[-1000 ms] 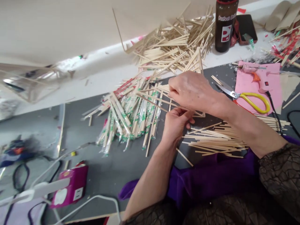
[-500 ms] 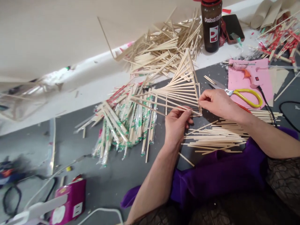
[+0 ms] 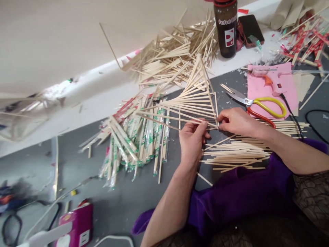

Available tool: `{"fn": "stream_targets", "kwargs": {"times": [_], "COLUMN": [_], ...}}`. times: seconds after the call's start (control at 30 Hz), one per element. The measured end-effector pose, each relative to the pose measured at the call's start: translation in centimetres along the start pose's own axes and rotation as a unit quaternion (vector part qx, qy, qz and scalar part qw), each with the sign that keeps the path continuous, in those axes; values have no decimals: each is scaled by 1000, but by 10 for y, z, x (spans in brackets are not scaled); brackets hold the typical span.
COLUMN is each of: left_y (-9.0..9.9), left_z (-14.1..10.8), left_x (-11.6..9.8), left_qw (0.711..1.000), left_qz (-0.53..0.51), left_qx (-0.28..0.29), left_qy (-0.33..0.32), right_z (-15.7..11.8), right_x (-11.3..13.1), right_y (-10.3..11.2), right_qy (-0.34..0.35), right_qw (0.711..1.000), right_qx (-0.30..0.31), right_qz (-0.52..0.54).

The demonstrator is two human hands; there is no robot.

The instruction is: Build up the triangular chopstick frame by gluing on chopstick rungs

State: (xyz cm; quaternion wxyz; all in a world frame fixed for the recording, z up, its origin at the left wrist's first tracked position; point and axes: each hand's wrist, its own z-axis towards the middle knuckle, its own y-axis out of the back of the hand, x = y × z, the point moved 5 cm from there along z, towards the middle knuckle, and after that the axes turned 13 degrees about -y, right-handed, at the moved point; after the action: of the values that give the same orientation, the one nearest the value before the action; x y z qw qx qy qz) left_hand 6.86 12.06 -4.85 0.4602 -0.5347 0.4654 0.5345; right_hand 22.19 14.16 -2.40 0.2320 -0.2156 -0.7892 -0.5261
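Note:
A fan-shaped frame of wooden sticks (image 3: 190, 101) stands between my hands, its sticks crossing in a twisted stack. My left hand (image 3: 192, 139) is closed on the near edge of the frame, thumb on top of the lowest sticks. At the frame's right near corner, my right hand (image 3: 232, 121) has its fingertips pinched together against the joint; whether it holds anything besides the frame is hidden. Loose wooden sticks (image 3: 239, 149) lie under and beside my right forearm. Scissors with yellow and red handles (image 3: 269, 106) rest just past my right hand.
A pink glue gun (image 3: 276, 80) lies on pink paper at the right. Wrapped chopsticks (image 3: 136, 137) are heaped left of the frame. Behind it are a pile of sticks (image 3: 172, 51), a dark bottle (image 3: 226, 31) and a phone (image 3: 250, 31). A purple box (image 3: 77, 224) sits at lower left.
My right hand has moved slightly down to the frame's near corner. My left hand keeps its grip. The whole view has shifted a little.

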Motion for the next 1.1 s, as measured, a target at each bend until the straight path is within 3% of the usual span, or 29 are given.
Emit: {"fn": "stream_targets", "kwargs": {"times": [0.6, 0.77, 0.9, 1.1], "left_y": [2, 4, 5, 3], "left_z": [0, 0, 3, 5], "left_x": [5, 6, 5, 3], "left_qw": [1000, 1000, 999, 999], "left_qz": [14, 20, 29, 31], "left_qx": [1, -2, 14, 15], "left_qy": [-2, 9, 1, -14], "right_z": [0, -1, -1, 1], "right_x": [12, 9, 12, 11], "right_y": [0, 9, 10, 8], "right_qy": [8, 0, 35, 30], "right_qw": [992, 993, 993, 995], "right_qx": [-23, -43, -71, -61], "right_qz": [-126, -113, -85, -75]}}
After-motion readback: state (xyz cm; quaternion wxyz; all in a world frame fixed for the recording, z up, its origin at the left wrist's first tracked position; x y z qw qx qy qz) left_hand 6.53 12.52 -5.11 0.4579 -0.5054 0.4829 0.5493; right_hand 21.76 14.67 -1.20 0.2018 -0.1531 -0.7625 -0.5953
